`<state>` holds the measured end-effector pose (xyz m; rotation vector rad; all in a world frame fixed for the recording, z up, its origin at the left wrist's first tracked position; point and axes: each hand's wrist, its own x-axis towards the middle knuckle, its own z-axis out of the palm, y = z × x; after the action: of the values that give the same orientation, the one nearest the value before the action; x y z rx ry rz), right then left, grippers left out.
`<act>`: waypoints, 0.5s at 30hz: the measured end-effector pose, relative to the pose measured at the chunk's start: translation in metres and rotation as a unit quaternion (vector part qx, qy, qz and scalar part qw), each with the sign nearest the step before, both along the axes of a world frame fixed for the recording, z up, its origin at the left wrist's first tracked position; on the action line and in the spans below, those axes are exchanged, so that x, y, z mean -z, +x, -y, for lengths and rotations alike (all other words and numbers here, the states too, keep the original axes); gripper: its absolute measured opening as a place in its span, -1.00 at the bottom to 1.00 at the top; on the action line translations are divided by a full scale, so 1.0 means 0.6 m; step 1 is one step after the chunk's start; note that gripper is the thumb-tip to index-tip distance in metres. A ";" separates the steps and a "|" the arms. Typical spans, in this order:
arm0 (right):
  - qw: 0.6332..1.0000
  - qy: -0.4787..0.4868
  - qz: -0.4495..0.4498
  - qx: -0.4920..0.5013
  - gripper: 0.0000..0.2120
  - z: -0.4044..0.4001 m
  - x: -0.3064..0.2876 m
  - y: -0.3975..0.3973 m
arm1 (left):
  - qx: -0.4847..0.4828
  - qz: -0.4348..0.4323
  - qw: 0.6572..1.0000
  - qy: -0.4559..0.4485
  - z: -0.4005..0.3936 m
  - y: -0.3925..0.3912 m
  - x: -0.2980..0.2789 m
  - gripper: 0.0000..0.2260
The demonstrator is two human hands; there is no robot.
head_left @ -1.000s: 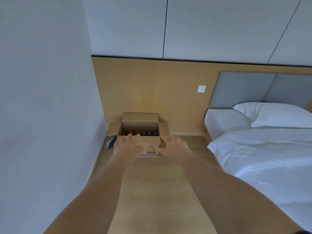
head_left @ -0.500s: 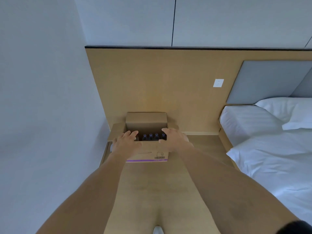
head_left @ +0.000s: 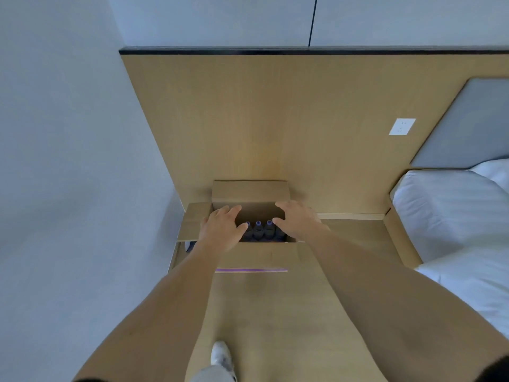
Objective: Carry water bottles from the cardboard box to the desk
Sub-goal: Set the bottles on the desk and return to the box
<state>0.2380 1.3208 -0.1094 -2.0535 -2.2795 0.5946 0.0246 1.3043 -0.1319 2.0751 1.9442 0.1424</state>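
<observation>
Bottles [head_left: 258, 230] stand upright inside the cardboard box [head_left: 249, 255], long axes vertical, dark caps pointing straight up toward the camera; three caps show in a row between the two hands, and whether more sit hidden under the hands cannot be told. That box rests on the wooden floor [head_left: 275, 312], its back flap leaning against the wood wall panel [head_left: 261, 119], its flaps folded outward, a purple stripe along its near bottom edge.

Both hands reach over the box opening. Fingers of the left hand [head_left: 221, 230] are spread and only slightly bent, thumb out toward the leftmost cap; whether they touch a bottle is unclear, and nothing is gripped. Fingers of the right hand [head_left: 297, 220] are likewise loosely extended over the right side of the opening, thumb pointing inward near the rightmost visible cap, holding nothing.

Right of the box lies a bed [head_left: 454, 216] with white bedding, and a white wall socket [head_left: 402, 126] sits on the panel above and to the box's right. Nearer than the box, a white shoe [head_left: 221, 354] rests on the floor.
</observation>
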 end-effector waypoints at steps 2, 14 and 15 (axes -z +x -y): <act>1.000 -0.008 0.000 0.006 -0.48 -0.048 0.019 -0.002 | 0.005 -0.001 1.000 -0.006 -0.052 -0.007 0.015 -0.48; 0.996 -0.077 0.017 0.051 -0.49 -0.338 0.133 -0.062 | 0.089 0.002 0.993 -0.072 -0.404 -0.060 0.141 -0.47; 0.995 -0.084 0.011 0.058 -0.49 -0.355 0.146 -0.066 | 0.092 0.003 0.992 -0.081 -0.426 -0.062 0.153 -0.47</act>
<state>0.1985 1.5339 -0.1971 -2.2597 -2.1701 0.7860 -0.0128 1.5600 -0.2236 2.1291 1.6884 -0.0481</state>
